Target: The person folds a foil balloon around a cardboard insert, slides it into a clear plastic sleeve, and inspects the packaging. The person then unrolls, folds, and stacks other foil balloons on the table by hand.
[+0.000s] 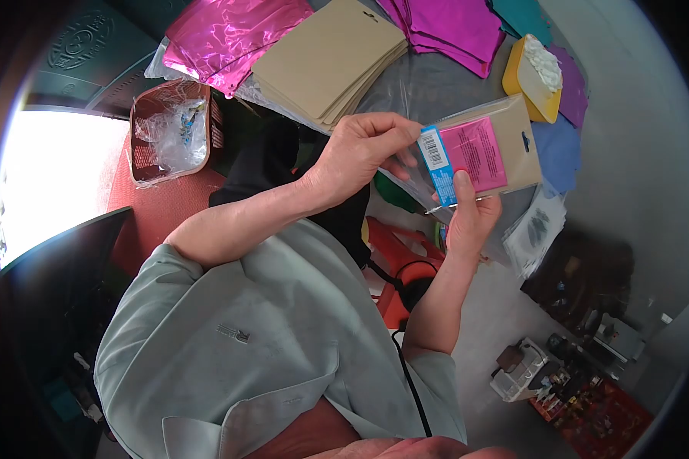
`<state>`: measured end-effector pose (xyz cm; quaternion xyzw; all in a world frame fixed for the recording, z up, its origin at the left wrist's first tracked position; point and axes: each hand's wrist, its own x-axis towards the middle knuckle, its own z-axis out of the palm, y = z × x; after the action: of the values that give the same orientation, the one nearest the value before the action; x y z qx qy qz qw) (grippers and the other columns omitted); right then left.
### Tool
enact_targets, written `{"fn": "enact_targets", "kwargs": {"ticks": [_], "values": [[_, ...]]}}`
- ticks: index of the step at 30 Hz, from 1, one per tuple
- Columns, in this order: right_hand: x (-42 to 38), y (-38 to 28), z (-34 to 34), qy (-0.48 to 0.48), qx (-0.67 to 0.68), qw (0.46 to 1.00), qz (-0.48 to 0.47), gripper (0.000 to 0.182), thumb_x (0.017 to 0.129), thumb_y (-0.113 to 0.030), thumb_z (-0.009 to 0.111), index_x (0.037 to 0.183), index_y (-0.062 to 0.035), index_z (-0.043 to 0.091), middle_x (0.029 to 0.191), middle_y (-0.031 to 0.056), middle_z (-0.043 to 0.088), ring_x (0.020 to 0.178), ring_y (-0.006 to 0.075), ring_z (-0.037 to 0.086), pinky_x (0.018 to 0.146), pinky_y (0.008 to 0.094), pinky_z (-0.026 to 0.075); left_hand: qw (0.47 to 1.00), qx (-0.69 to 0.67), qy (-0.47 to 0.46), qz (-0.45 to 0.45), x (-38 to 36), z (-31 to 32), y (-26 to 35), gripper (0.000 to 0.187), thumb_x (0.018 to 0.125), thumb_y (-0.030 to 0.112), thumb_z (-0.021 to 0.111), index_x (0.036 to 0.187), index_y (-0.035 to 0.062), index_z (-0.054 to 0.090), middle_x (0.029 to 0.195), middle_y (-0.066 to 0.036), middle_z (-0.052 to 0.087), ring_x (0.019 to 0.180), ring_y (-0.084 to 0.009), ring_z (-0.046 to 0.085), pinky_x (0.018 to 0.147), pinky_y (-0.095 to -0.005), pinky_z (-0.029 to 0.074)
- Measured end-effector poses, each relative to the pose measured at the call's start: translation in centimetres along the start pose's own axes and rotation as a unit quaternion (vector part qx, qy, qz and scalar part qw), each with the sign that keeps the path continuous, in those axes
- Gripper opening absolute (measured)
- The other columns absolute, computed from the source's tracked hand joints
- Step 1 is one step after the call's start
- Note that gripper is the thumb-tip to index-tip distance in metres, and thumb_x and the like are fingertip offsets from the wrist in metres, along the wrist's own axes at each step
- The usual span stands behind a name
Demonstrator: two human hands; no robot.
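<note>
My right hand (pixel 473 218) holds a clear plastic packet (pixel 522 170), its thumb pressed on the front. Inside the packet are a tan card with a hang slot and a pink printed square (pixel 481 153). A blue barcode label (pixel 438 167) runs along the packet's left end. My left hand (pixel 364 149) is closed in a pinch at that end, thumb and forefinger at the label's upper corner. The clear film hangs below these fingers. A stack of tan cards (pixel 325 57) lies just beyond my left hand.
Shiny pink packaging (pixel 230 38) lies left of the cards, with magenta sheets (pixel 455 30) to their right. A yellow tub (pixel 530 80) of white material sits on the table. A brown basket (pixel 140 141) holds clear plastic. Printed bags (pixel 537 229) lie at the table's right edge.
</note>
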<state>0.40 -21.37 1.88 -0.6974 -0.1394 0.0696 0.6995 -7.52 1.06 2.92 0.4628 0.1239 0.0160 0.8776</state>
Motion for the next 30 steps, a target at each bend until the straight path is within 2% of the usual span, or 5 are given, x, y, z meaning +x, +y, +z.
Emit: {"fn": "enact_targets", "kwargs": {"ticks": [7,16,19,30], "values": [[-0.2,-0.6,0.4,0.008,0.023,0.999,0.028,0.02,0.108,-0.017,0.077,0.119,-0.0007,0.079,0.105,0.008,0.082,0.078,0.0115,0.075,0.06,0.028,0.063,1.0,0.019,-0.004,0.014,-0.1,-0.1,-0.4,0.031,0.114,0.024,0.07,0.128,-0.0022,0.079,0.108,-0.004,0.078,0.095,-0.0114,0.074,0.081,-0.0298,0.064],[-0.1,0.5,-0.5,0.0,-0.011,1.0,0.015,0.021,0.107,-0.018,0.077,0.12,-0.0008,0.08,0.104,0.0071,0.081,0.077,0.0101,0.073,0.06,0.0275,0.062,0.999,0.04,0.0,0.023,-0.1,0.1,-0.3,0.027,0.112,0.021,0.072,0.125,-0.0017,0.078,0.106,-0.003,0.078,0.094,-0.0096,0.073,0.08,-0.0289,0.064],[-0.1,0.9,-0.7,-0.006,-0.033,0.999,-0.015,0.021,0.107,-0.018,0.078,0.12,-0.001,0.079,0.104,0.0065,0.081,0.076,0.0099,0.073,0.059,0.0272,0.061,0.999,0.033,-0.004,0.021,-0.1,0.0,-0.4,0.026,0.112,0.02,0.072,0.124,-0.0014,0.077,0.107,-0.003,0.078,0.094,-0.0094,0.073,0.08,-0.0288,0.064],[-0.2,1.0,-0.7,-0.005,-0.027,1.0,-0.007,0.021,0.107,-0.017,0.078,0.122,-0.0014,0.079,0.105,0.0063,0.081,0.077,0.0101,0.072,0.058,0.0272,0.059,1.0,-0.001,0.0,0.003,-0.3,0.3,-0.3,0.024,0.111,0.019,0.074,0.123,-0.001,0.077,0.105,-0.003,0.077,0.092,-0.0091,0.073,0.077,-0.0282,0.064]]}}
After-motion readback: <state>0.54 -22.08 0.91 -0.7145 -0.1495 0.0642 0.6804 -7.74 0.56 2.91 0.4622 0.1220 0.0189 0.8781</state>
